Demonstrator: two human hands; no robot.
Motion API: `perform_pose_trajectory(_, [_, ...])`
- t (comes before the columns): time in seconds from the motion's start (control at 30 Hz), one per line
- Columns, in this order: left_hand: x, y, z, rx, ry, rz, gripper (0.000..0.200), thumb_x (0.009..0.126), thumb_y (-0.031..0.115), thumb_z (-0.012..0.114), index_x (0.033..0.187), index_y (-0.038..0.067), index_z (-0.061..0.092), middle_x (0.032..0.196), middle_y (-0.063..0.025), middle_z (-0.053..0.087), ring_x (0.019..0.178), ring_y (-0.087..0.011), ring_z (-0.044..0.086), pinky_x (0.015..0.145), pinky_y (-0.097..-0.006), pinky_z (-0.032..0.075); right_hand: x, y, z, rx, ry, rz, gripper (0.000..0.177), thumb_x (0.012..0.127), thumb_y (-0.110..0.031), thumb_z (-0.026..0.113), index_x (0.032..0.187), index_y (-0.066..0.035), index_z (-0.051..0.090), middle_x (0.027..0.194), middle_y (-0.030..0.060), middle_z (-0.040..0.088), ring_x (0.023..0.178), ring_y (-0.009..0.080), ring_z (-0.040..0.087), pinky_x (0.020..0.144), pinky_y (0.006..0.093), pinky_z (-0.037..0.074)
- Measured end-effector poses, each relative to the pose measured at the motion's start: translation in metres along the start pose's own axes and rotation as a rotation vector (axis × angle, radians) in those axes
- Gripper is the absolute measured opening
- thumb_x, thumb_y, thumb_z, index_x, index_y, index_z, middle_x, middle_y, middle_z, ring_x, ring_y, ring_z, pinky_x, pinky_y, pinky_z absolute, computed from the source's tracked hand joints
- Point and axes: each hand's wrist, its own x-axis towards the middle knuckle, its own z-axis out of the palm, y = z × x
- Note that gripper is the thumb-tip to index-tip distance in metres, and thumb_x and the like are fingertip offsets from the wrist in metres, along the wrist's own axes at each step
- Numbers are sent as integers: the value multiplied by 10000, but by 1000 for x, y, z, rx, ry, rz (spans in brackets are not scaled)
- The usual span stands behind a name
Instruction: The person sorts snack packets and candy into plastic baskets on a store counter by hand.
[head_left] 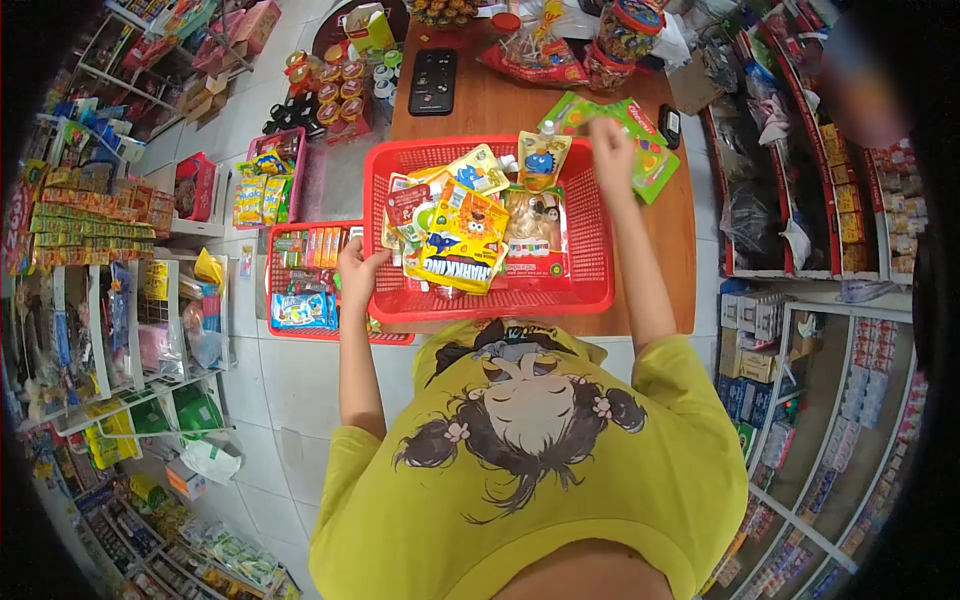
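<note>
A red plastic basket sits at the front of the wooden table, tilted packets heaped in it. My left hand is at its left side, thumb over the rim and fingers closed on the edge. On the heap lies a yellow snack packet. A spouted pouch with a blue character leans upright at the back rim. My right hand, slightly blurred, hovers by the back right corner with curled fingers; what they hold, if anything, is hidden. Behind it lies a green packet, partly covered by the hand.
A black phone lies on the table. Bagged lollipops and candy jars stand at the back. Left of the table are a lower red basket, a pink basket and stacked jars. Shelves flank both sides.
</note>
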Motion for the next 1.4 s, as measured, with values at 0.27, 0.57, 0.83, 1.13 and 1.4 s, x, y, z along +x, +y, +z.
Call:
perform_pose_trajectory(0.27, [-2,2,1,8,1,23,148,634,-33,532,773,-15,485,735,-71,565,628,-106,537,564,-214,425,-54,0,82,-328,-848,133,624,570,-428,630,965,30,476,942,202,504,870,274,500,730,331,394])
perform_pose_trajectory(0.57, [2,-5,-1,74,29,49,147,615,-18,547,754,-1,502,694,-53,563,590,-89,517,534,-216,415,-68,-1,86,-74,-881,387,488,597,-215,651,981,35,483,907,150,550,809,170,527,703,271,410])
perform_pose_trajectory(0.83, [-1,-5,-1,123,52,132,209,594,18,567,798,-5,526,706,-54,563,626,-119,526,575,-246,425,-73,-13,90,-25,-831,513,537,575,-173,646,1037,26,458,938,133,541,870,194,507,774,279,386])
perform_pose_trajectory(1.13, [2,-13,-2,64,29,82,164,585,1,582,732,2,509,678,-59,565,597,-102,528,530,-231,420,-79,-3,104,-465,-919,467,561,524,-463,629,917,-69,551,868,125,570,804,259,538,691,330,406])
perform_pose_trajectory(1.4, [-2,-1,0,121,32,94,224,597,-22,557,816,-31,512,750,-86,577,642,-116,549,571,-233,440,-85,-6,107,-165,-898,575,482,564,-336,669,880,8,551,783,133,579,724,204,555,640,290,425])
